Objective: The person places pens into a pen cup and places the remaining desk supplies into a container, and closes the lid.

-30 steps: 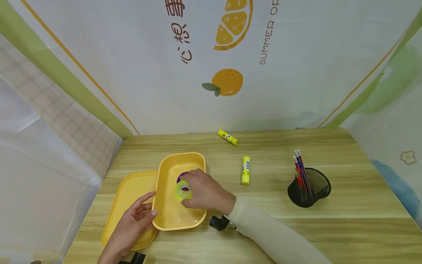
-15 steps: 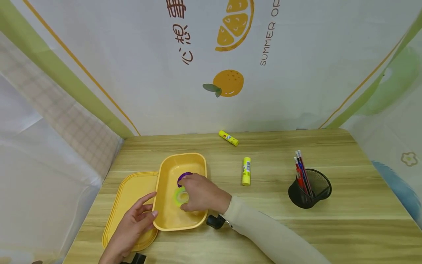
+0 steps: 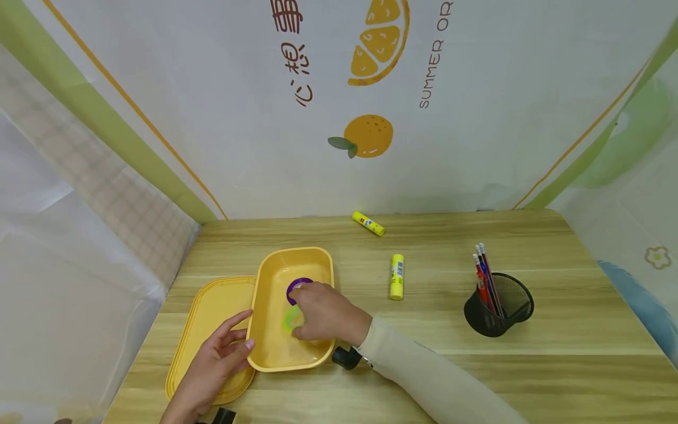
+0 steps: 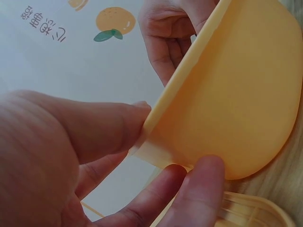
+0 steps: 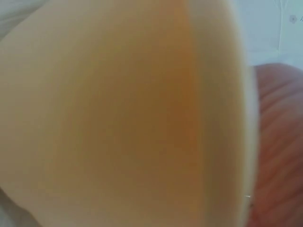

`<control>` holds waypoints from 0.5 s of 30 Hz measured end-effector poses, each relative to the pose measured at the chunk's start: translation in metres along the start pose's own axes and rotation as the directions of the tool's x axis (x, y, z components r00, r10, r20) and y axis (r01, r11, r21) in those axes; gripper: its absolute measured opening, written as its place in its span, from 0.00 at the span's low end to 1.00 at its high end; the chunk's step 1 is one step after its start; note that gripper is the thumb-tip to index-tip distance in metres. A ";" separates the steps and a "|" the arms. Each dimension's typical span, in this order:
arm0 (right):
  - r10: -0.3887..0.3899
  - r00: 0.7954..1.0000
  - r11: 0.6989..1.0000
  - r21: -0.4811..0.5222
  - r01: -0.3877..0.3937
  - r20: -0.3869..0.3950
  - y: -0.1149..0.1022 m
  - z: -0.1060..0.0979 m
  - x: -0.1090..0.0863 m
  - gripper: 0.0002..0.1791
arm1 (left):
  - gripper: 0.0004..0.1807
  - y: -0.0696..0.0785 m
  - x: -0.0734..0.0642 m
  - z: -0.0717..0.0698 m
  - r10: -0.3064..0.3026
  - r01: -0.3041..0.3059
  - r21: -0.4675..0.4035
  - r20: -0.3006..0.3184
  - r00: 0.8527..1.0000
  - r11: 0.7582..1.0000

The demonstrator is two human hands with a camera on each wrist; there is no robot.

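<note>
A yellow plastic box (image 3: 275,350) stands on the table, and my left hand (image 3: 212,359) grips its left side. In the left wrist view, fingers (image 4: 201,184) touch the box's outer wall and one fingertip meets the rim. My right hand (image 3: 325,312) reaches down into the box, thumb and fingers curved about a roll of tape with a green core (image 3: 290,320). Part of that roll is hidden by the hand, and it looks blurred. Just beyond lies a purple ring (image 3: 291,290), perhaps another tape roll, partly covered by my fingers. The box wall (image 5: 118,113) fills most of the right wrist view.
A yellow lid (image 3: 217,303) lies left of the box, partly under it. Two yellow glue sticks (image 3: 397,277) lie to the right and at the back. Farther right stands a black mesh pen holder (image 3: 489,321) with several pencils. A printed curtain (image 3: 450,165) hangs behind the table.
A second ago the right hand held the green tape roll higher and tilted; the roll now sits lower, near the box floor. More of the purple ring shows. The left hand stays on the box.
</note>
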State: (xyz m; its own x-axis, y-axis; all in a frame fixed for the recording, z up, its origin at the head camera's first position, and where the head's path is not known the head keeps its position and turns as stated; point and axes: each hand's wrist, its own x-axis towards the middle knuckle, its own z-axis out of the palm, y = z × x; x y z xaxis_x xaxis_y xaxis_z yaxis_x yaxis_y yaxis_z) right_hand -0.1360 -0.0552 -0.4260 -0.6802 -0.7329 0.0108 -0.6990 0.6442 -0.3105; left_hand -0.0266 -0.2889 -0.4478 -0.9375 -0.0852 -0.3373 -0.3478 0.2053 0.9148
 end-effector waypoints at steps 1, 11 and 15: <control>-0.003 1.000 1.000 -0.003 0.003 -0.004 0.000 0.000 0.000 0.28 | 0.34 0.000 0.000 0.000 0.000 0.000 -0.002 0.000 1.000 1.000; -0.021 0.999 1.000 0.022 0.022 -0.037 0.004 0.003 -0.001 0.24 | 0.33 0.002 -0.002 0.000 0.009 -0.009 0.007 -0.001 1.000 1.000; -0.010 0.999 0.997 0.078 0.013 -0.037 0.005 0.001 -0.004 0.27 | 0.34 0.003 -0.002 0.000 0.001 -0.001 0.012 0.000 1.000 1.000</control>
State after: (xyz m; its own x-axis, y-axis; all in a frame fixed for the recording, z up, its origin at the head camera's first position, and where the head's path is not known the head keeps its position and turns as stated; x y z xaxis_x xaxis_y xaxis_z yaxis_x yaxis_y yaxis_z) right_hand -0.1362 -0.0495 -0.4285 -0.6806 -0.7310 0.0491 -0.6886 0.6154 -0.3836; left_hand -0.0254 -0.2877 -0.4446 -0.9379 -0.0847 -0.3364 -0.3469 0.2173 0.9124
